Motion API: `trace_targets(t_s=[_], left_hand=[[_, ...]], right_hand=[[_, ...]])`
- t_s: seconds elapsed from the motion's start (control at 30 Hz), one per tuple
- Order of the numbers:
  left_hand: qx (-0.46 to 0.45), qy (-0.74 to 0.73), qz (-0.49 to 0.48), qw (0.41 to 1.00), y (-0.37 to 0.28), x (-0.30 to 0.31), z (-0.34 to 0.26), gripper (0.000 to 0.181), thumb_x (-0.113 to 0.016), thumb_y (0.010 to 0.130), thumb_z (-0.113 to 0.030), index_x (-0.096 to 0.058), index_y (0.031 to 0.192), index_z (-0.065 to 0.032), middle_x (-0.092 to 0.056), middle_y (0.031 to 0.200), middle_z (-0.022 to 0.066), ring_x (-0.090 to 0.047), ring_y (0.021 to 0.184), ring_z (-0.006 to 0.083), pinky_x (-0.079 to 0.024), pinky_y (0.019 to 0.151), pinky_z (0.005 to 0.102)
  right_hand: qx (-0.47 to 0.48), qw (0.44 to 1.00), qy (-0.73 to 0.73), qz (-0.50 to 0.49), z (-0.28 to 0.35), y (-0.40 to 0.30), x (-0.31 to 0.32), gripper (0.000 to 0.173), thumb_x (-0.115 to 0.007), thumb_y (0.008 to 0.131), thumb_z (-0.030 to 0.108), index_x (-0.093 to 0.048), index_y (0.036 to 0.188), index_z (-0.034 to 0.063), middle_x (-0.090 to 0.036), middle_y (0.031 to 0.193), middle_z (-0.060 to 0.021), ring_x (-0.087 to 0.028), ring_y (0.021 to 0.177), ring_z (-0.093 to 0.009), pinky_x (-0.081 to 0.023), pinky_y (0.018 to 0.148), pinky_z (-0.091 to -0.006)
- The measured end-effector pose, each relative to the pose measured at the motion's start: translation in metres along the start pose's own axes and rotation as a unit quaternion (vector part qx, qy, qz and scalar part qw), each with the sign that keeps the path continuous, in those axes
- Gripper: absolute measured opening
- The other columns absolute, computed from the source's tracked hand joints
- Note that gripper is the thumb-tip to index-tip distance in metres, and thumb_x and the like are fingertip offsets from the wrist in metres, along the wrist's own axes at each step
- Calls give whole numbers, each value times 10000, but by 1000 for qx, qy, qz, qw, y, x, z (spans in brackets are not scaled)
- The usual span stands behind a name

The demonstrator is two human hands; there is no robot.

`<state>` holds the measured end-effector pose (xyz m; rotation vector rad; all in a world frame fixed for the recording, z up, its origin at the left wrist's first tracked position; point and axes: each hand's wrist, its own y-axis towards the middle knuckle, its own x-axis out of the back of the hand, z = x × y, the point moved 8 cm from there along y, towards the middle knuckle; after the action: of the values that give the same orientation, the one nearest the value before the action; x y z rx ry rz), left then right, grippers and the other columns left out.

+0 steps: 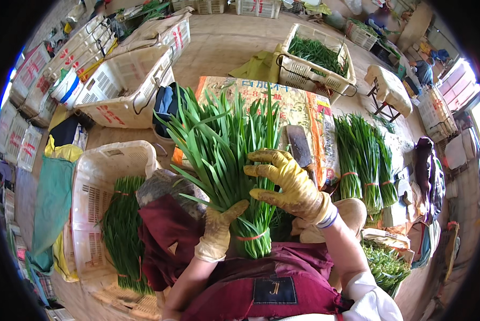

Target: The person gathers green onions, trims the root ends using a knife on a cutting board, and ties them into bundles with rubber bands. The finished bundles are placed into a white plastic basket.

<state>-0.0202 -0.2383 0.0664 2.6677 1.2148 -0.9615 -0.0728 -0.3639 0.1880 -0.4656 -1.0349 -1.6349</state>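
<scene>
A large bunch of green chives or similar leafy stalks (224, 148) stands upright before me, with a red band near its base. My left hand (220, 230), in a stained yellow glove, is closed around the bunch's left side just above the band. My right hand (286, 182), gloved too, is at the right side of the leaves with its fingers spread. A cleaver with a broad dark blade (299, 145) lies on a printed woven sack (224, 86) behind my right hand. Several banded bunches (362, 156) lie on the right.
A cream plastic crate (89, 192) at my left holds banded bunches (123, 228). Another crate (316, 74) ahead holds loose greens. Further crates (123, 92) stand at upper left. Cut trimmings (386, 265) lie at lower right, and a padded stool (389, 90) stands beyond. Other people are in the background.
</scene>
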Motion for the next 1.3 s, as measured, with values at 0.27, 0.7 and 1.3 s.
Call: trace_targets(t_s=[0.27,0.7,1.3], left_hand=[[9,-13,-18,1000,0,5,7,521,-780,741,-23,-566,1216,-37,-635,1132,37,-600,986,136,-479,891,283],[-12,18,-20,1000,2,0,-1,483,-779,731,20,-592,1172,-37,-650,1093,39,-618,961,135,-499,891,275],[279,-767,90,570,35,22,112,356,-517,936,-249,-504,1208,-20,-561,1176,144,-576,1071,258,-458,968,477]], right_hand=[[-72,990,115,-48,-22,-9,-16,199,-740,742,161,-702,925,93,-609,1195,-109,-514,1160,-308,-389,1001,-410],[75,972,-187,124,-2,20,60,175,-669,764,311,-650,723,141,-641,786,-22,-621,844,-230,-393,971,-481],[244,917,-308,62,50,10,-56,262,-628,709,178,-671,963,131,-620,1059,-19,-566,1029,-206,-481,945,-409]])
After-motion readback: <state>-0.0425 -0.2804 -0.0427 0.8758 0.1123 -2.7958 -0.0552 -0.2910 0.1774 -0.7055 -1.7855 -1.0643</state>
